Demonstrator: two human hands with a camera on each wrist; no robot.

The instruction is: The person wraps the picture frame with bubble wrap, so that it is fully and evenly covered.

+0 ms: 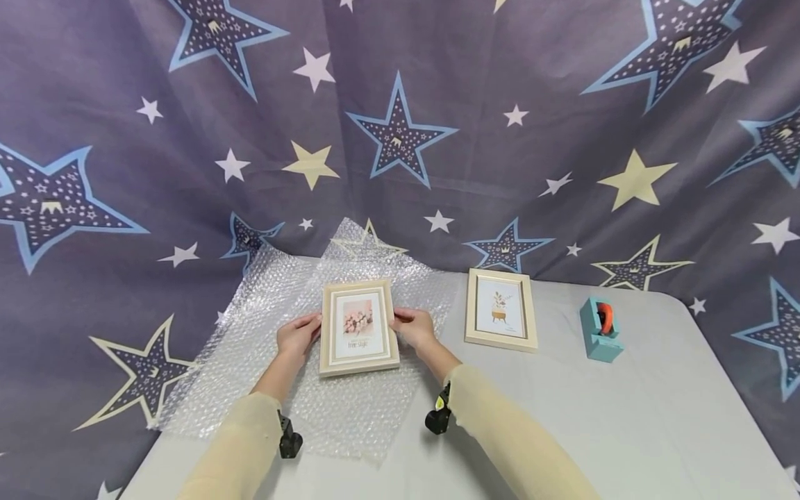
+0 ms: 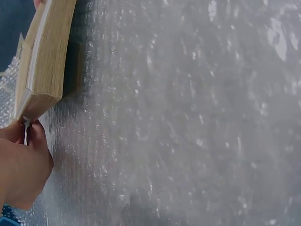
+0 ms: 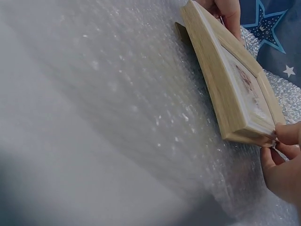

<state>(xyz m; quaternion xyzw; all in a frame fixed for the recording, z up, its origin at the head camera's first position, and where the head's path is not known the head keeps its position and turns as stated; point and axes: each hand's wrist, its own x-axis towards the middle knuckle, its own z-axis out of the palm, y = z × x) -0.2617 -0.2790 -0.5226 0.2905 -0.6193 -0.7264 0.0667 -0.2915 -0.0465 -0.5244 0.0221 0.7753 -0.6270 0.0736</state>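
A light wooden picture frame [image 1: 359,326] with a pink flower picture is held over a sheet of bubble wrap [image 1: 350,423]. My left hand [image 1: 298,335] pinches its left side between thumb and fingers, and my right hand [image 1: 414,326] pinches the right side. In the left wrist view the frame's edge [image 2: 51,56] shows above the wrap, with a dark flap beneath it. The right wrist view has the frame tilted, its picture partly visible, with my right hand [image 3: 284,172] at one edge and my left hand [image 3: 225,12] at the opposite one.
A second wooden frame [image 1: 501,310] with a potted-plant picture lies to the right on the white table [image 1: 531,396]. Farther right stands a teal tape dispenser [image 1: 601,330] with an orange roll. A starry curtain [image 1: 475,187] hangs behind the table; the wrap's far corner rises against it.
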